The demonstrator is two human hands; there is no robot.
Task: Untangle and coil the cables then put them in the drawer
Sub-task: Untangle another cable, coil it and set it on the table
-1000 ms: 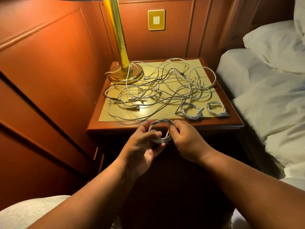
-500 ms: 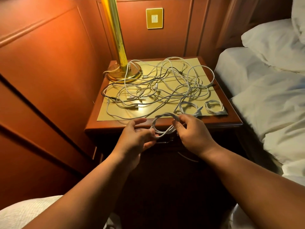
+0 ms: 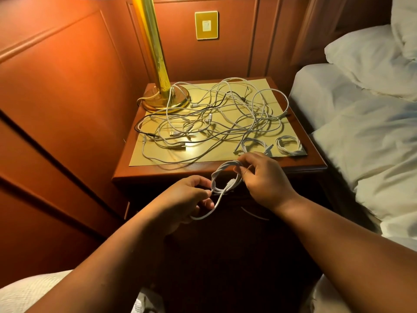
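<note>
Hands met over the front edge of a wooden nightstand (image 3: 144, 163), both working a white cable (image 3: 222, 185) that was partly wound into a small coil; the left hand (image 3: 180, 199) pinched the coil's lower left side between thumb and curled fingers, with a loose loop of the same cable hanging beneath it; the right hand (image 3: 262, 177) gripped the coil's upper right side, fingers curled around the strands; the coil was held in the air just in front of the nightstand, not resting on it; behind the hands, a large tangle of cables (image 3: 214, 118), mostly white with one black, sprawled across the yellowish top panel; two small finished coils (image 3: 290, 145) lay side by side near the front right corner; a brass lamp (image 3: 158, 64) stood at the back left corner, its base touching the tangle; a bed with white bedding (image 3: 365, 123) sat just beside the nightstand on the right; the nightstand's front was too dark to make out any drawer.
</note>
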